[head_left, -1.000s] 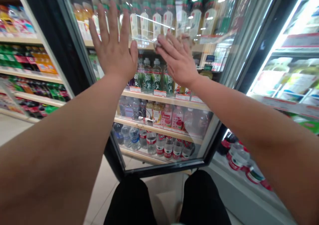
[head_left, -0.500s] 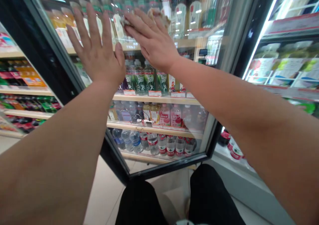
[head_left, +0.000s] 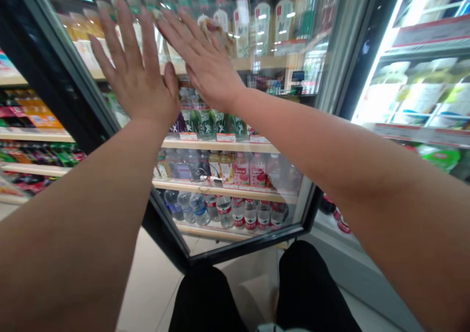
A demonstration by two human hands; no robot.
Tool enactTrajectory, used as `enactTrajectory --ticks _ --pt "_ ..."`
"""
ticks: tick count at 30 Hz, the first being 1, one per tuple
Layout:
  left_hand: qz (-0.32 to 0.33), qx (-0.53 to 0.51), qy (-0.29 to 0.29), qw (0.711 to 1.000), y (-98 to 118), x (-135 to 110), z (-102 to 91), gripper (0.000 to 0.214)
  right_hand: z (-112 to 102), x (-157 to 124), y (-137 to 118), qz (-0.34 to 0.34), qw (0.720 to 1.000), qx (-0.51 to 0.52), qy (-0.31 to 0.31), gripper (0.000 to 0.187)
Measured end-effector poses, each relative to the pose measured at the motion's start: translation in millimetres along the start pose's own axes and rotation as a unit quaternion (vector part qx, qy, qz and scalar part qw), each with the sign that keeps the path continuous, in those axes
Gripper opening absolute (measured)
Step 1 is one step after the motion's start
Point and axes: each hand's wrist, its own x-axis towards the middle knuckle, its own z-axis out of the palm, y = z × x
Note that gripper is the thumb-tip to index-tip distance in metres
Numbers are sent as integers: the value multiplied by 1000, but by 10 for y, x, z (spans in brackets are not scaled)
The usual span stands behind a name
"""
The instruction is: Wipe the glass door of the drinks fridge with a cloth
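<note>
My left hand (head_left: 141, 82) lies flat with spread fingers on the glass of a black-framed cooler door (head_left: 253, 245). Just right of it, my right hand (head_left: 207, 62) presses a crumpled, light-coloured cloth (head_left: 223, 32) against the same pane. Most of the cloth is hidden beneath that palm; part of it shows past the edge of the hand. The right fingers are stretched out and held close together, pointing up and left. Bottles show through the glass behind both hands.
The door stands swung out, with my black-trousered knees (head_left: 303, 273) below its bottom edge. At the right are lit cooler shelves (head_left: 440, 136) with bottles. Wooden shelves (head_left: 35, 168) of drinks stand beyond the door at left. Pale tiles (head_left: 147, 273) cover the floor.
My right hand has slid left along the glass with the cloth, closer to my left hand. The left hand has shifted slightly left in the view, still flat and spread.
</note>
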Motion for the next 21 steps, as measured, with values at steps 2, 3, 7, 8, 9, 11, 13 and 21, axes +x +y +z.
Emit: enactTrajectory --ticks 2,3,7,8,9,11,13,21 --pt "17 21 21 999 2 -4 9 66 161 44 -43 19 997 67 44 65" --pt "25 32 34 999 -5 -1 24 63 249 68 -56 19 993 104 59 63" --pt "26 29 0 999 42 11 0 65 322 121 27 -16 987 156 35 70" --pt "20 23 -24 999 82 7 -39 67 235 100 90 -24 990 138 12 72" --pt "17 18 -44 999 129 0 -85 68 114 59 167 -27 993 112 -8 73" --pt "20 15 -65 998 217 -21 -177 72 -184 -90 355 -15 999 44 -28 75" --pt "31 24 -66 997 263 -44 -234 73 -470 -312 561 44 999 -17 1 74" --pt "41 45 -22 998 233 -41 -130 66 -758 -1047 1000 154 987 -37 13 62"
